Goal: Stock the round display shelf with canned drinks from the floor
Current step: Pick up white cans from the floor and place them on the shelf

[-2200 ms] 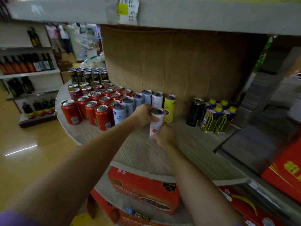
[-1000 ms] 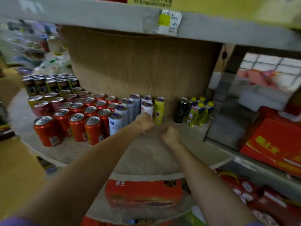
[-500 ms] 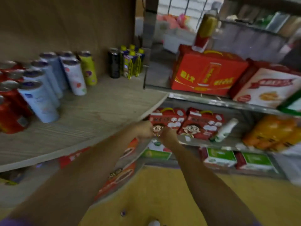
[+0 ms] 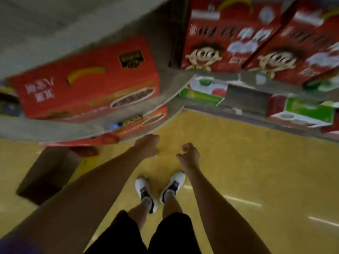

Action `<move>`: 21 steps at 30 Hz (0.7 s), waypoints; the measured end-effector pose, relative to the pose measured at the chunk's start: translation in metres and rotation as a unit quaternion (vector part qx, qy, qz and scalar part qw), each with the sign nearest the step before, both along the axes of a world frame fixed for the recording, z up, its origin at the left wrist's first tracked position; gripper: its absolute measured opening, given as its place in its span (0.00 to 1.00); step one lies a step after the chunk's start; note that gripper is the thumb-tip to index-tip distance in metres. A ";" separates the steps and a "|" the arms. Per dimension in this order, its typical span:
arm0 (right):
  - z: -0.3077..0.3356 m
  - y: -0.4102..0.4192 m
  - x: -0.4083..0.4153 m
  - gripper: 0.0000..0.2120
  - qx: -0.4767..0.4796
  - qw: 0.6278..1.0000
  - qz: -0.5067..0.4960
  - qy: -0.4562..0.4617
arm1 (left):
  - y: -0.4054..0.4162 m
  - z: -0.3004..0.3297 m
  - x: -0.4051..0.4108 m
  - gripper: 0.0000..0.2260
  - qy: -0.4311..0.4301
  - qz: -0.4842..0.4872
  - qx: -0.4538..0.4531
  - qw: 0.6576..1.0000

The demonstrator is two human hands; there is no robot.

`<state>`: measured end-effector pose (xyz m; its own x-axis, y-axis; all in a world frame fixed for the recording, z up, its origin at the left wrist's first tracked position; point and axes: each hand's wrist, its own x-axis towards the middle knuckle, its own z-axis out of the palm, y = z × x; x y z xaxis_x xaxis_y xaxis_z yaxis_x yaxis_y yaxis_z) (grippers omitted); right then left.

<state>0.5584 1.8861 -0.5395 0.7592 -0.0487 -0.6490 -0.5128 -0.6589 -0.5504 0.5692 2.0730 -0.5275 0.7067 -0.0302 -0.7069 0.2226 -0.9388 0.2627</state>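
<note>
The head view looks straight down and is blurred. My left hand (image 4: 147, 146) hangs over the yellow floor (image 4: 238, 171) with its fingers curled in and nothing in it. My right hand (image 4: 189, 155) is a little to its right, fingers loosely bent, holding nothing. Lower tiers of the round display shelf (image 4: 170, 92) curve across the upper left, carrying red cartons (image 4: 88, 88). No cans are in view; the tier with the cans is out of frame.
A brown cardboard box (image 4: 47, 176) sits on the floor at the left, below the round shelf. Red cartoon-face cartons (image 4: 229, 39) and green boxes (image 4: 308, 110) fill the straight shelving at the upper right. My white shoes (image 4: 159, 189) stand on the floor between my arms.
The white can was left standing on the shelf among the others. Both hands came away holding nothing and dropped low, and my view swung down from the cans to the floor.
</note>
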 end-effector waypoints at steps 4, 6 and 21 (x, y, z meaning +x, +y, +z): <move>-0.085 0.006 -0.025 0.17 0.008 0.999 0.023 0.034 | 0.003 -0.070 -0.026 0.18 0.057 0.037 0.010 0.998; -0.126 0.010 -0.033 0.17 0.001 0.999 0.012 0.039 | 0.006 -0.114 -0.039 0.20 0.070 0.056 0.015 0.996; -0.428 0.074 -0.084 0.20 -0.018 0.992 -0.047 0.114 | 0.031 -0.415 -0.071 0.25 0.096 0.003 0.047 0.994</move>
<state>0.4739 1.9600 -0.9672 0.5847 -0.1378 -0.7995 -0.6805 -0.6198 -0.3908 0.4982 2.1037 -0.9424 0.5583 0.0470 -0.8283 0.2666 -0.9556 0.1255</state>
